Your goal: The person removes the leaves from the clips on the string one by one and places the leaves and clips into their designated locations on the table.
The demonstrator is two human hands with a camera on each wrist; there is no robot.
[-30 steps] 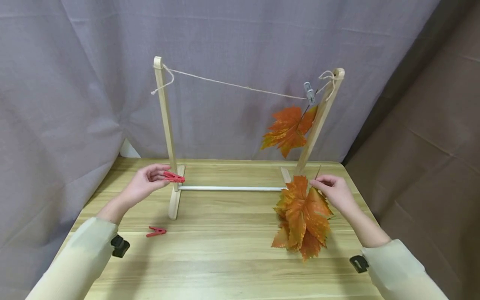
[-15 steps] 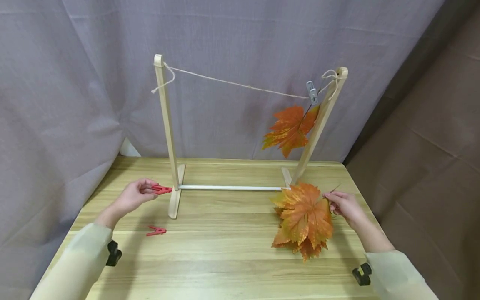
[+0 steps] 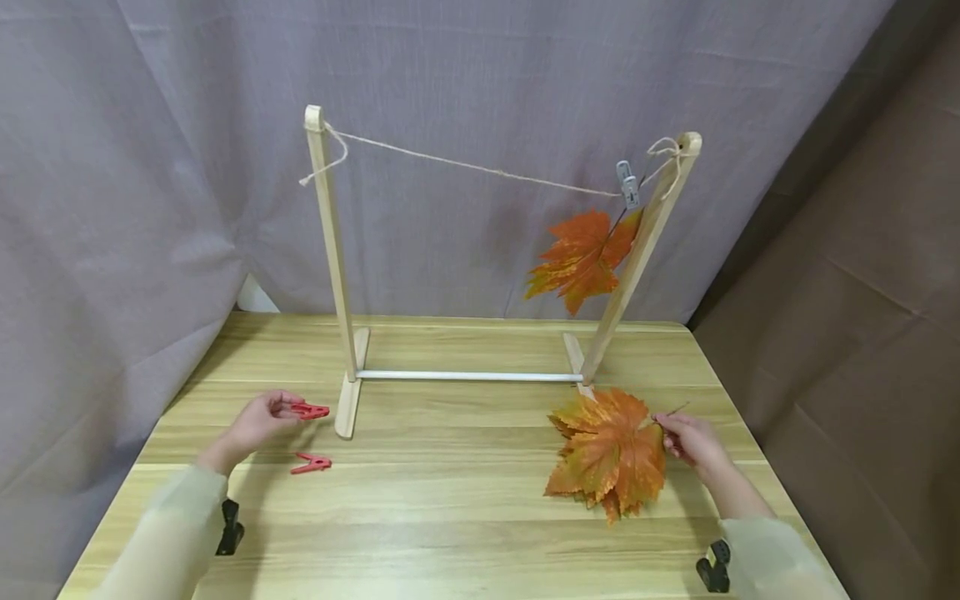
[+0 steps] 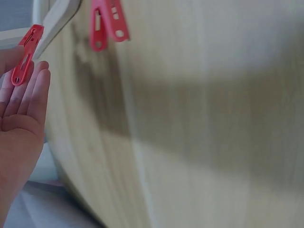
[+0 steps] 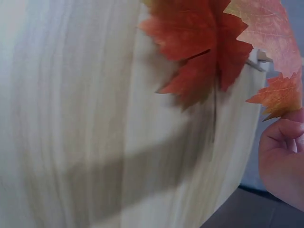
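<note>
My left hand (image 3: 255, 427) pinches a red clothespin (image 3: 311, 411) between thumb and fingers, above the table. Below it, a second red clothespin (image 3: 311, 463) lies on the wood. On the right, the fingers of my right hand (image 3: 693, 442) pinch the stem of an orange artificial maple leaf (image 3: 626, 450). In the right wrist view that held leaf (image 5: 273, 35) is raised, apart from another leaf (image 5: 190, 42) on the table. In the head view the two overlap, so how many leaves lie underneath is hidden.
A wooden stand (image 3: 335, 250) with a white crossbar (image 3: 468, 376) carries a string (image 3: 480, 170) between its posts. Near the right post (image 3: 641, 258), a grey clothespin (image 3: 628, 187) holds an orange leaf (image 3: 581, 254) on the string. Grey curtain (image 3: 465, 67) hangs behind.
My left hand has come down and left with the red clothespin, towards the one on the table. My right hand has moved down and right, drawing the pinched leaf nearer to me.
</note>
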